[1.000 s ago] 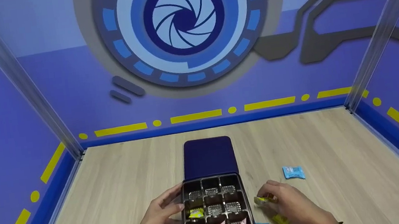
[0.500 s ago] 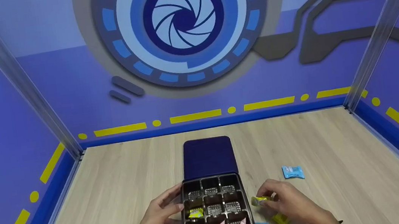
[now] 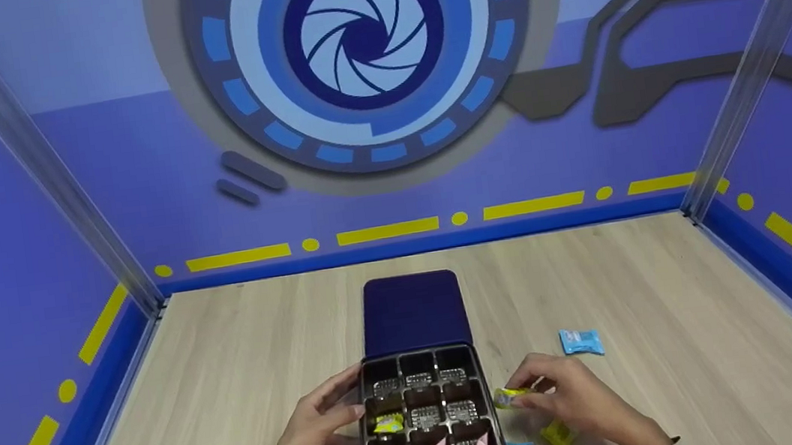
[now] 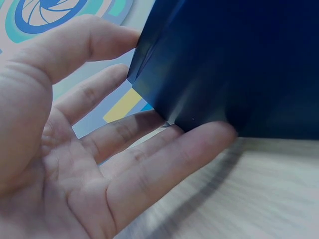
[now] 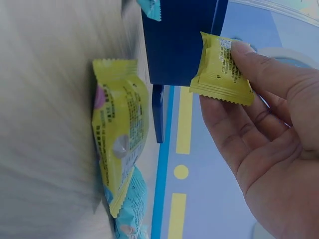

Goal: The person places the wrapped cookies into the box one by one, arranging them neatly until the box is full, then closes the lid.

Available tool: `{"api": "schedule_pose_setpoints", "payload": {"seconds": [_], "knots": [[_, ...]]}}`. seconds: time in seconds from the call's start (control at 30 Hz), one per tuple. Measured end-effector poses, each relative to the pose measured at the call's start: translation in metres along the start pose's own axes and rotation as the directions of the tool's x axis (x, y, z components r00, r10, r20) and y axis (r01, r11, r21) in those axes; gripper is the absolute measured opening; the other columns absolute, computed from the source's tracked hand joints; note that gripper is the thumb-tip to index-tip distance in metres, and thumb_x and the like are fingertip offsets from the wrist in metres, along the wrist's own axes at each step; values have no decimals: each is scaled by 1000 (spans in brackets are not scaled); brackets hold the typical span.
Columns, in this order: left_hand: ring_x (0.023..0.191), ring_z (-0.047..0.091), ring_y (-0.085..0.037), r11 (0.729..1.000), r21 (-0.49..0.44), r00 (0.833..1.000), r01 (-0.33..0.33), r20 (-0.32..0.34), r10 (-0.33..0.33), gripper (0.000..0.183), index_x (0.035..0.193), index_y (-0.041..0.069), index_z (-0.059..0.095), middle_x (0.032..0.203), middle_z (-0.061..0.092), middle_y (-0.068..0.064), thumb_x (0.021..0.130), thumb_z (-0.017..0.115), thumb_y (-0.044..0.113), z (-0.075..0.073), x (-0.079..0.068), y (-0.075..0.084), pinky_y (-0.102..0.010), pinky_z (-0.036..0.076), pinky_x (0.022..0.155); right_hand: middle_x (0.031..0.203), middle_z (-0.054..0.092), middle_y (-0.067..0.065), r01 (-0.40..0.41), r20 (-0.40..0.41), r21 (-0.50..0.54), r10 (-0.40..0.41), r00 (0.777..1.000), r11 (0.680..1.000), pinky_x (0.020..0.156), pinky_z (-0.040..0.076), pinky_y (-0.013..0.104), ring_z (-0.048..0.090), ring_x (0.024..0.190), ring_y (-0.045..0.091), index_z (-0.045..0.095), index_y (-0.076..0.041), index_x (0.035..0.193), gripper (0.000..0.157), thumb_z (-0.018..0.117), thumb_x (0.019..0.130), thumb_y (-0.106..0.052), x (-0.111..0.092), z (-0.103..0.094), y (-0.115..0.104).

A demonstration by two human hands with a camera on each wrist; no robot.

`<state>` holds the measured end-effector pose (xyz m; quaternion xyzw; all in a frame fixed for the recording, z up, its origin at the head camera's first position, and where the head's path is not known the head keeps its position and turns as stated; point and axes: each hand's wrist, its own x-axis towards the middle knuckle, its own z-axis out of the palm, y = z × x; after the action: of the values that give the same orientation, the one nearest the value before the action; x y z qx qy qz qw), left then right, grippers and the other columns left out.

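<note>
Yellow packet (image 3: 509, 397) is pinched by the right hand (image 3: 576, 398) just right of the blue box (image 3: 426, 417), whose left side is touched by the left hand (image 3: 319, 430), fingers spread wide.

unreadable dark print (image 5: 134, 112) on lying yellow packet (image 5: 114, 144), on held yellow packet (image 5: 212, 74)
</note>
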<state>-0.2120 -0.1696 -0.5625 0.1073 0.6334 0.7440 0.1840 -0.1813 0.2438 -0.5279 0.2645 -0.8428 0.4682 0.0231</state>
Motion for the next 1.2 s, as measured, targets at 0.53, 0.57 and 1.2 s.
{"api": "schedule_pose_setpoints", "payload": {"seconds": [0.53,0.57,1.2], "knots": [[121,65,-37,999,34,1000,-26,18,25,69,161,4,44,166,34,-27,99,73,6,-3,0,-1,-56,64,78,100,74,-7,68,-42,12,-67,997,998,75,64,31,71,88,12,80,-21,102,11,84,92,-19,8,-3,-16],[121,65,-36,999,43,999,-29,18,29,69,161,3,44,166,35,-27,99,74,7,-3,0,-1,-55,65,78,100,74,-7,88,-46,12,-87,995,996,74,64,31,71,88,13,80,-21,102,12,84,91,-19,9,-3,-17],[123,65,-35,998,38,999,-44,14,43,68,160,4,45,166,35,-28,98,73,4,-3,1,-2,-58,63,83,100,73,-7,173,-15,34,-173,985,984,76,65,32,73,89,13,80,-22,106,15,84,92,-16,34,8,-32]]}}
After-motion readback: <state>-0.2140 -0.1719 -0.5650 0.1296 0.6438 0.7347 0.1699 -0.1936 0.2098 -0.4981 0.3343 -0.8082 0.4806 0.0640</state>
